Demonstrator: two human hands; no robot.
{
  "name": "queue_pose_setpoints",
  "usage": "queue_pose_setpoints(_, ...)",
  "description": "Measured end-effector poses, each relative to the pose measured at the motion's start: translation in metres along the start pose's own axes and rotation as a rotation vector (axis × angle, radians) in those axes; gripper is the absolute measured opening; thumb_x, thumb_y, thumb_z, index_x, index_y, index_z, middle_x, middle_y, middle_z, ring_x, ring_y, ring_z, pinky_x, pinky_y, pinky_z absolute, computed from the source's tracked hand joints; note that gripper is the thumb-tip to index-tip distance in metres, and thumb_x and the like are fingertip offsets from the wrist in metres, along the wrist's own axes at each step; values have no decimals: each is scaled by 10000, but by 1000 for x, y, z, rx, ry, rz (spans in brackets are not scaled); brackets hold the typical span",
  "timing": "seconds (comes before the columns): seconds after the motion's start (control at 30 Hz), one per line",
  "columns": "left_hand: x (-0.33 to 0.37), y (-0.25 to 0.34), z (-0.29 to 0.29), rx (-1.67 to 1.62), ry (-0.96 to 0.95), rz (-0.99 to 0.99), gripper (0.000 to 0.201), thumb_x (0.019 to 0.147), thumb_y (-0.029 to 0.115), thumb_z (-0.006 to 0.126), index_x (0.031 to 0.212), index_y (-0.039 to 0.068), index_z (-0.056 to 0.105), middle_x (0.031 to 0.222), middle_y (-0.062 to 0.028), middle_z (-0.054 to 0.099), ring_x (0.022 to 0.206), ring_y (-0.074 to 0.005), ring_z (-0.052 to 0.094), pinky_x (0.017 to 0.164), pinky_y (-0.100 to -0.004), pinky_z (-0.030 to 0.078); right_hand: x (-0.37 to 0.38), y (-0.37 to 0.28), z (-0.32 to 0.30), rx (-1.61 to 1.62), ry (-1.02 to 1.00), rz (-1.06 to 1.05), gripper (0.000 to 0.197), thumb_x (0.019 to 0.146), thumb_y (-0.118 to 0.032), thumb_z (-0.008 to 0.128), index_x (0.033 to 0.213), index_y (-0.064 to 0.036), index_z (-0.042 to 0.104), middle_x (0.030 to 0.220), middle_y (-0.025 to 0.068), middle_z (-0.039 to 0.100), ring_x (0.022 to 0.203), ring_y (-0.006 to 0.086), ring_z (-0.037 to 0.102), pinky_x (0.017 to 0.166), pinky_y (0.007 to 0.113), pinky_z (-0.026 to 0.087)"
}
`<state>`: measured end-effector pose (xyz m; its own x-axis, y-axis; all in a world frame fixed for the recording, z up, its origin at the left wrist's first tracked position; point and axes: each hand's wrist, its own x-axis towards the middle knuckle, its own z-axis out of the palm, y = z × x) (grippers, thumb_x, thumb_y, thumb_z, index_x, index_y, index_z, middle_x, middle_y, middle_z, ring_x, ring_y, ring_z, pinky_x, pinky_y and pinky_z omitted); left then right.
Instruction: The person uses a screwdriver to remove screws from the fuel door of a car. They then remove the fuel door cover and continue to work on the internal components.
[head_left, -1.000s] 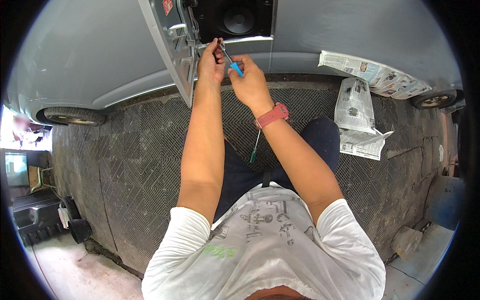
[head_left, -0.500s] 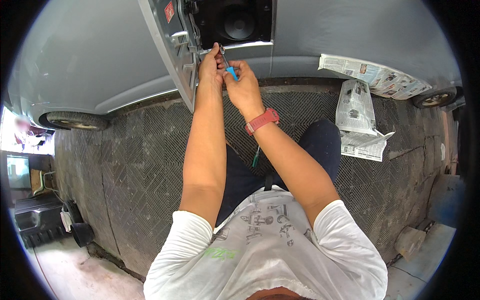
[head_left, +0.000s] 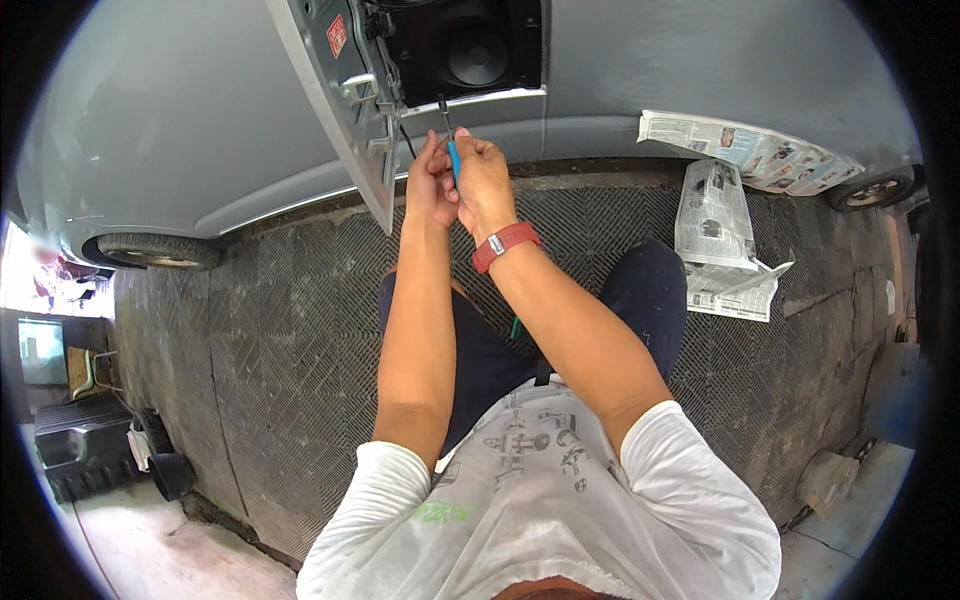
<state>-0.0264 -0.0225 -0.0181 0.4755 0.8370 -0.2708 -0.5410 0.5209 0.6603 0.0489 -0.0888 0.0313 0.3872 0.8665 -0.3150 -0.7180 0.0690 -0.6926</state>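
Note:
My right hand (head_left: 484, 186) grips a screwdriver with a blue handle (head_left: 455, 160). Its dark shaft points away from me, and the tip overlaps the lower edge of an opening (head_left: 420, 75) in a grey vehicle's side. Close beside the handle, my left hand (head_left: 432, 190) has its fingers curled in toward the right hand. Whatever those fingers hold, if anything, is hidden. A round black cone-shaped part (head_left: 478, 58) sits inside the opening. The open grey door panel (head_left: 350, 110) stands just left of my hands.
Newspaper sheets (head_left: 716, 215) lie on the ribbed dark floor mat (head_left: 300, 330) at right, and more newspaper (head_left: 750, 152) covers the vehicle's lower side. A green tool handle (head_left: 516, 327) shows between my legs. Black plastic parts (head_left: 90, 450) stand at far left.
Both hands have drawn back toward me, with the screwdriver now more upright in the picture. My left fingers have left the shaft's tip and are beside the handle.

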Motion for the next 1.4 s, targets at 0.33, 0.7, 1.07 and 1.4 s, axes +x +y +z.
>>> queue_pose_setpoints(0.33,2,6,26,-3,92,38,364,1052,411,729,1213,85,706,800,50,651,424,-28,408,347,-187,332,-20,-8,1,-117,54,-89,351,1047,-259,756,1127,42,596,808,77,678,580,132,633,485,264,507)
queue_pose_setpoints(0.7,7,24,8,-36,-135,-85,436,1013,397,783,1288,69,699,1016,42,692,654,-31,539,525,-203,466,-27,3,-6,-92,74,-82,248,1043,-140,746,1130,55,621,899,92,718,635,109,635,515,257,482)
queue_pose_setpoints(1.07,25,19,-1,34,-32,-22,457,1027,363,772,1337,46,662,1011,-5,723,723,-108,645,595,-259,550,-33,5,2,-178,64,-89,267,1063,-198,724,1133,40,624,847,54,686,617,89,607,500,250,446)
queue_pose_setpoints(1.4,21,12,-5,-223,-130,-96,358,1039,350,765,1257,93,645,921,5,676,700,-121,594,599,-304,556,-22,9,-2,118,-153,49,352,1115,-352,615,1177,-8,572,848,67,650,637,134,640,475,279,467)
